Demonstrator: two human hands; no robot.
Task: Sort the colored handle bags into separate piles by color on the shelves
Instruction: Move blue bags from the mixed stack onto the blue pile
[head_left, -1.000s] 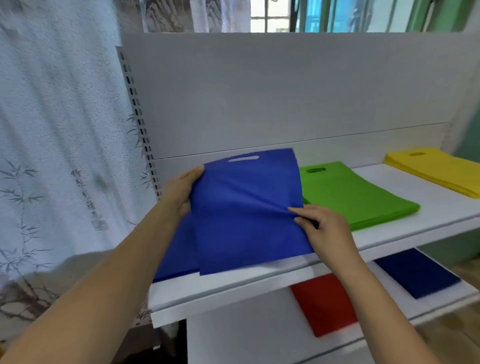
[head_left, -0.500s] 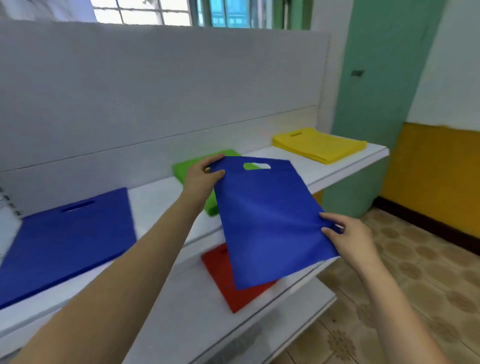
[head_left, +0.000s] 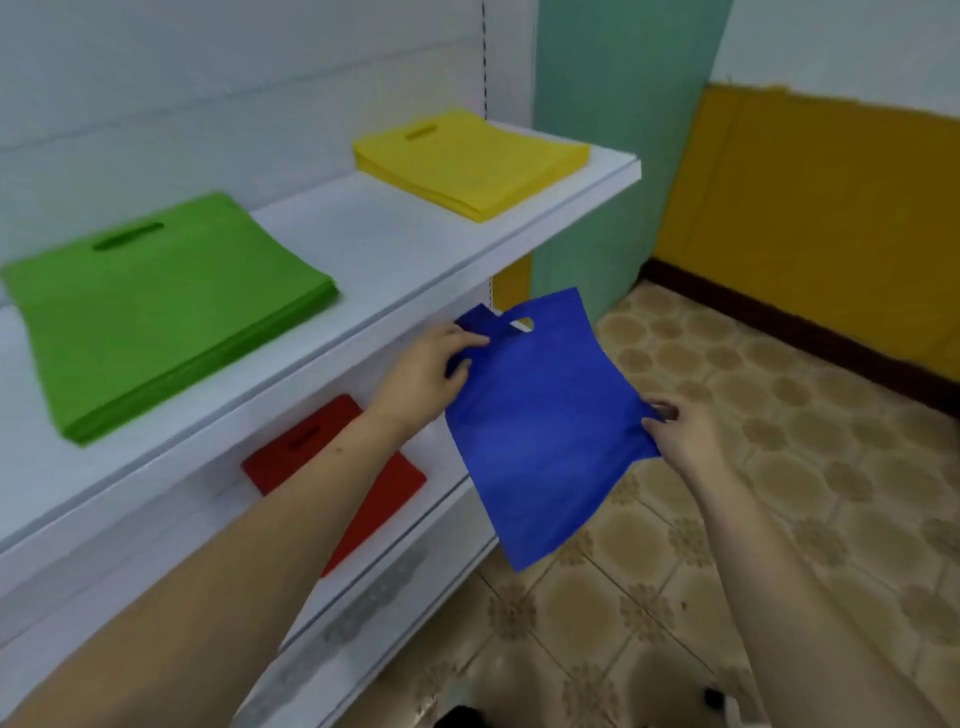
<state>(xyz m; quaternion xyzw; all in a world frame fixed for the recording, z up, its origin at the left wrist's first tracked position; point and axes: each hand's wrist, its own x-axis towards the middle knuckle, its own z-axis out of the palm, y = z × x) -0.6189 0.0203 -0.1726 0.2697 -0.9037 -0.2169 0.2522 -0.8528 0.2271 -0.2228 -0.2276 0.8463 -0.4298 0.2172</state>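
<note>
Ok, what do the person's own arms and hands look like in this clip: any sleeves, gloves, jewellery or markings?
Both forearms are bare as far as the frame shows, no sleeves in view. The left hand and right hand wear no gloves, and no rings, watch or bracelet show. The picture is too soft to judge finer marks.

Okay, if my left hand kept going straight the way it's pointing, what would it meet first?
The left hand points up and right, gripping the blue bag near its handle. Beyond the bag, the front edge of the upper shelf looks nearest, though depth is unclear.
</note>
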